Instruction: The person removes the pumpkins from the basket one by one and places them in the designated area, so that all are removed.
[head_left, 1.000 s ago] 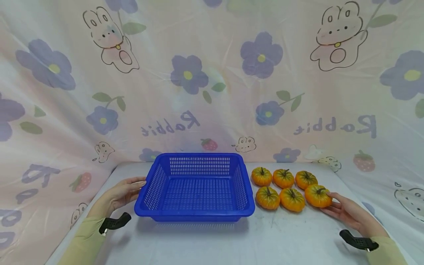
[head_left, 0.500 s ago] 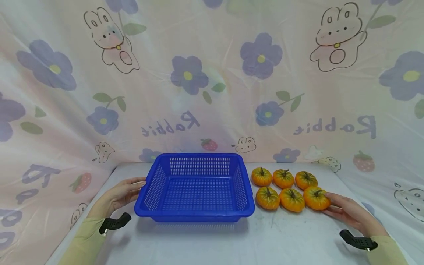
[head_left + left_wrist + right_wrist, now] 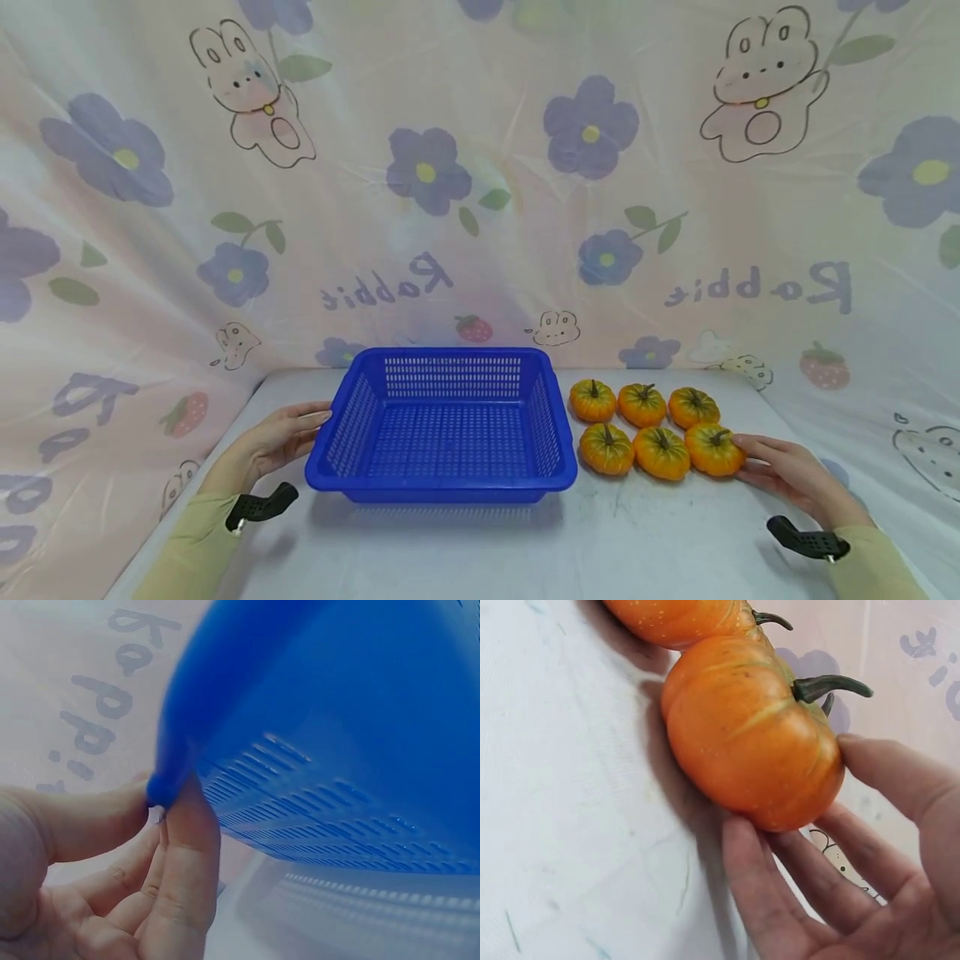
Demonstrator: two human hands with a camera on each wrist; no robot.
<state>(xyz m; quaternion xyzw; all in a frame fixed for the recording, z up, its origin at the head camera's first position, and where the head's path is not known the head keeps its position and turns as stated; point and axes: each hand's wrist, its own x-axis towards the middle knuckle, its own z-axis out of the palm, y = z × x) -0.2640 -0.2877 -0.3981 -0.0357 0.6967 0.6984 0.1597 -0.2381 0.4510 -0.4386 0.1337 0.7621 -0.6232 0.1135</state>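
A blue plastic basket (image 3: 450, 482) with slotted walls stands on the table at centre-left. My left hand (image 3: 273, 437) is at its left side; in the left wrist view thumb and fingers (image 3: 191, 877) pinch the rim (image 3: 176, 761). On the right, small orange pumpkins with green stems sit in two rows of three. My right hand (image 3: 787, 473) holds the front-row right-end pumpkin (image 3: 712, 451). The right wrist view shows the thumb against that pumpkin (image 3: 750, 735) near its top and fingertips at its lower side, on the table.
Beside the held pumpkin sits the front middle pumpkin (image 3: 662, 454), with the back right pumpkin (image 3: 693, 407) behind. The front left pumpkin (image 3: 606, 450) stands close to the basket's right rim. A printed rabbit-and-flower curtain (image 3: 510, 250) hangs behind the white table (image 3: 450, 554).
My right hand has lowered the right-end pumpkin and shifted it slightly left, into line with the front row. The left hand and the basket have stayed put.
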